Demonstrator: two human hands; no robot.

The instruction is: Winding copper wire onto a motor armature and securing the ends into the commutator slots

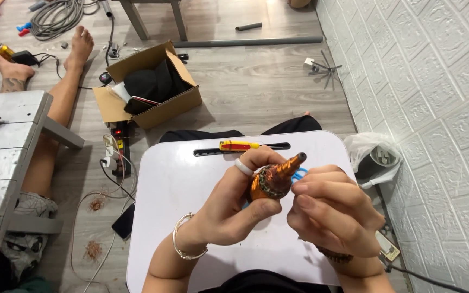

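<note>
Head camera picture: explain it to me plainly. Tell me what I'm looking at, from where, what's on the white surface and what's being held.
There is one picture, taken by a camera on a person's head, looking down at their own two bare hands. The person sits on the floor with a small white lap table before them. The left hand grips a copper-wound motor rotor, shaft pointing up and to the right. The right hand touches the rotor and holds something blue, mostly hidden. A red and yellow screwdriver lies in the table's slot. Beyond it is an open cardboard box; another person's legs lie at left.
</note>
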